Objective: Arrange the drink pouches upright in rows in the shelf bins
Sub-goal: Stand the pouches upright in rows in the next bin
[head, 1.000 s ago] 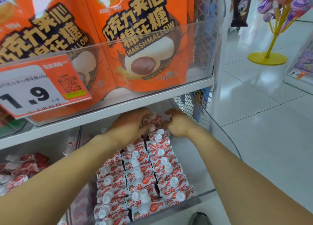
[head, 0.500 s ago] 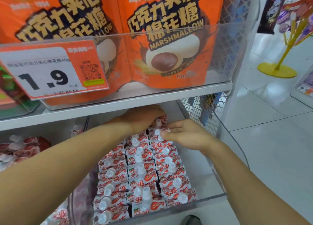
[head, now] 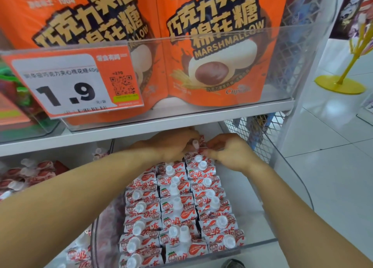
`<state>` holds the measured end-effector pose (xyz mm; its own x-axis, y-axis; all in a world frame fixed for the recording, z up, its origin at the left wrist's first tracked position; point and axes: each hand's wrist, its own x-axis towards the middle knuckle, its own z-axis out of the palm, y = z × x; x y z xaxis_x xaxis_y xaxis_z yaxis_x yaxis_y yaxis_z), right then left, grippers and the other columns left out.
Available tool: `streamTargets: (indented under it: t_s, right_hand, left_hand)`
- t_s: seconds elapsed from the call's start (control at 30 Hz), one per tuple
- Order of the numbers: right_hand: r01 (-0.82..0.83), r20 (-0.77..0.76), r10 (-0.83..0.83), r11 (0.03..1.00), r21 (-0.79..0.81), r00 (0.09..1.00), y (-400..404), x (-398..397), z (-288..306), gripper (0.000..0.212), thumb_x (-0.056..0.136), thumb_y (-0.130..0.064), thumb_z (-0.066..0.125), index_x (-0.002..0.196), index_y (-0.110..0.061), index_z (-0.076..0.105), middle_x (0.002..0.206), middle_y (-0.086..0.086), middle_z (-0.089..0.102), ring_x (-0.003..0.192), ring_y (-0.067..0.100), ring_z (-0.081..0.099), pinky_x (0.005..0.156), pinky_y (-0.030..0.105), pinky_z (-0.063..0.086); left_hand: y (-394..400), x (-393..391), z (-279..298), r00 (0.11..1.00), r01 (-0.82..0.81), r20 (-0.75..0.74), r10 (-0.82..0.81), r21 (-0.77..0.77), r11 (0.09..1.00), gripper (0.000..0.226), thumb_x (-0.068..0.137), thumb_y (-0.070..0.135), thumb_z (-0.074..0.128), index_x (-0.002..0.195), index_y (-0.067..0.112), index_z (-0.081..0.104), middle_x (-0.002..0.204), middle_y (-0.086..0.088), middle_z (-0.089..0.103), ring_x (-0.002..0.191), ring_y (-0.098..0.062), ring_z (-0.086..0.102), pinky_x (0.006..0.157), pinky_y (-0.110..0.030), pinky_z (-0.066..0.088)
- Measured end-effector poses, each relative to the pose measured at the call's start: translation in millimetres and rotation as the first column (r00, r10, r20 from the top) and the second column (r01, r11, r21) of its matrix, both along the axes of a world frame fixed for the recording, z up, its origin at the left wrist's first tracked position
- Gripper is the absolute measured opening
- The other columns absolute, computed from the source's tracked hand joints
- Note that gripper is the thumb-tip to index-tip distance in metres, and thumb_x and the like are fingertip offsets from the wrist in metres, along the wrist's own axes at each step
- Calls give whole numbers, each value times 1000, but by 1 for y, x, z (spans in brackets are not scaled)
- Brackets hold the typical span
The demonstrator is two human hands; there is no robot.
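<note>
Both hands reach under the shelf (head: pixel 141 129) into the back of a clear bin (head: pixel 260 243). Left hand (head: pixel 171 144) has its fingers curled around a drink pouch (head: pixel 196 144) at the far end of the bin, and the white cap of this pouch shows between the two hands. Right hand (head: pixel 228 150) is just beside it, and its fingers pinch the red and white edge of the same pouch from the other side. Below the hands, the other drink pouches (head: pixel 177 207) stand upright in three rows that fill the left and middle part of the bin, with their caps pointing up. On the right side of these rows a bare strip of the bin floor is visible. More pouches (head: pixel 26 173) lie in a loose heap in the next bin on the left. On the shelf above stand orange marshmallow bags (head: pixel 218 66) behind a price tag (head: pixel 70 84) that reads 1.9. At the right is a white tiled floor (head: pixel 333 166) with a yellow display stand (head: pixel 341 84).
</note>
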<state>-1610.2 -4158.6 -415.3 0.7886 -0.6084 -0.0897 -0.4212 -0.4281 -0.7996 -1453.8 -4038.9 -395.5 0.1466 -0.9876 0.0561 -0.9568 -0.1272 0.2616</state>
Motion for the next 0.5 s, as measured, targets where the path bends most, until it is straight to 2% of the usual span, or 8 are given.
streamTargets:
  t_s: [0.07,0.2,0.3,0.33,0.43,0.5]
  right_hand:
    - [-16,17,15,999,46,1000,-3,-2,-3,22,80,-30,82,95,-23,68,91,-5,72,88,15,70,82,37,59]
    - [-13,13,12,998,61,1000,-6,-3,-7,38,84,-33,77,116,-17,64,111,-1,69,104,19,66,92,43,56]
    - [-87,-73,92,993,75,993,-4,-2,-9,28,95,-33,61,120,-21,61,116,-1,70,107,22,65,95,48,53]
    - [-95,-87,104,991,96,991,-3,-2,-10,25,97,-32,58,120,-23,60,117,-1,70,108,23,65,96,49,53]
    - [-97,-10,102,972,216,995,0,-5,-12,19,97,-26,58,116,-28,61,118,-3,69,111,21,64,99,50,51]
    - [-82,42,73,955,285,996,4,-7,-16,25,97,-21,59,120,-29,59,121,-3,67,113,21,63,100,48,51]
  left_hand:
    - [0,1,1,998,-33,-45,33,10,999,12,94,30,59,100,20,61,100,2,61,90,-18,57,80,-34,49]
    - [-6,-2,-3,999,-35,21,33,71,997,10,94,21,57,103,23,54,97,1,58,87,-19,56,76,-34,49]
    - [-14,-3,1,997,-55,57,47,136,989,13,92,17,57,97,26,50,92,6,57,84,-19,55,73,-33,50]
    - [-15,-4,3,998,-63,39,58,123,990,12,92,22,58,102,25,52,97,5,58,88,-18,56,76,-32,49]
    - [-12,-12,5,984,-132,-107,141,87,987,48,90,38,62,131,16,48,124,-2,58,112,-18,56,93,-29,47]
    - [-11,-17,5,973,-165,-142,179,106,981,51,91,34,62,135,15,47,130,-4,57,115,-20,55,97,-30,45]
